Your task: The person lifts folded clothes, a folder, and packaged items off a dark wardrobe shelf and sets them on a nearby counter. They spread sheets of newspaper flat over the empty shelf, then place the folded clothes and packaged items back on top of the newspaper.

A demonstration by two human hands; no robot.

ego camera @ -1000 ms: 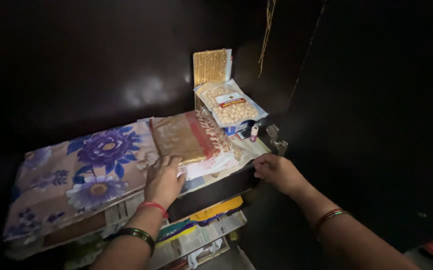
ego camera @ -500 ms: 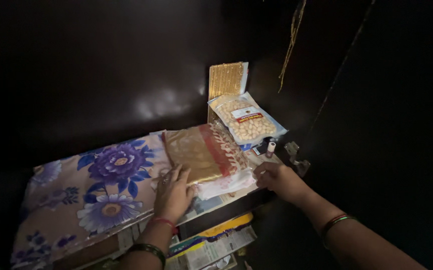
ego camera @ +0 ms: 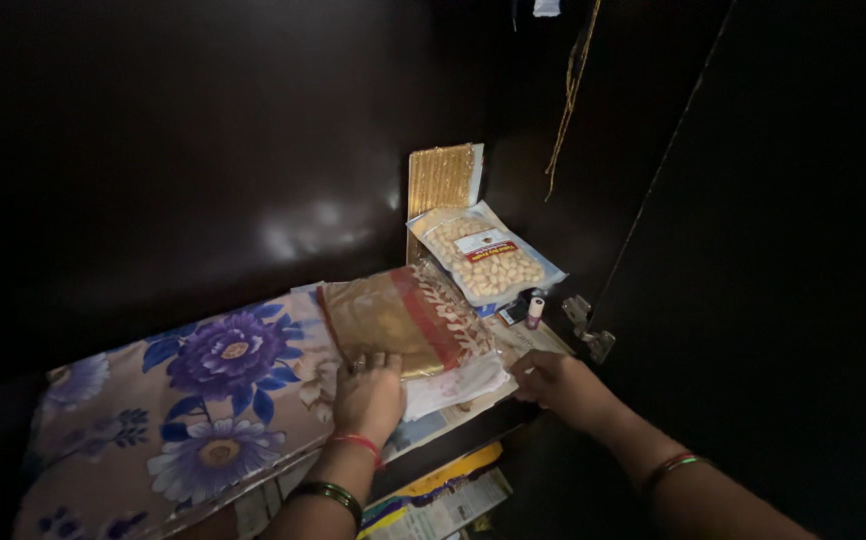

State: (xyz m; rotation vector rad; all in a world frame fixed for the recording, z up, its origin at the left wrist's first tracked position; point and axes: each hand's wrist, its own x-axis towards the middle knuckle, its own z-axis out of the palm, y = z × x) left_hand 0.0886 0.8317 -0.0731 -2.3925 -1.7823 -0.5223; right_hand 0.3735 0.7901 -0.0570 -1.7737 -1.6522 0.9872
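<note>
My left hand (ego camera: 368,395) lies flat, fingers together, on the near edge of a folded gold and red cloth in a clear wrapper (ego camera: 408,318). That packet rests on a shelf inside a dark cupboard, partly over a floral blue and cream cushion (ego camera: 188,390). My right hand (ego camera: 558,385) rests at the shelf's front right edge, its fingers on the white paper (ego camera: 463,385) under the packet. Whether it pinches the paper is unclear. Both wrists wear bangles.
A clear bag of pale nuts (ego camera: 483,258) leans on a gold box (ego camera: 443,178) at the back. A small pink bottle (ego camera: 534,312) stands by it. A metal hinge (ego camera: 585,325) and the open dark door (ego camera: 793,270) are to the right. Papers (ego camera: 443,500) lie on the shelf below.
My view has risen and moved closer to the shelf. My left hand has slid up onto the cloth packet's near edge. My right hand has stayed at the shelf's front right edge.
</note>
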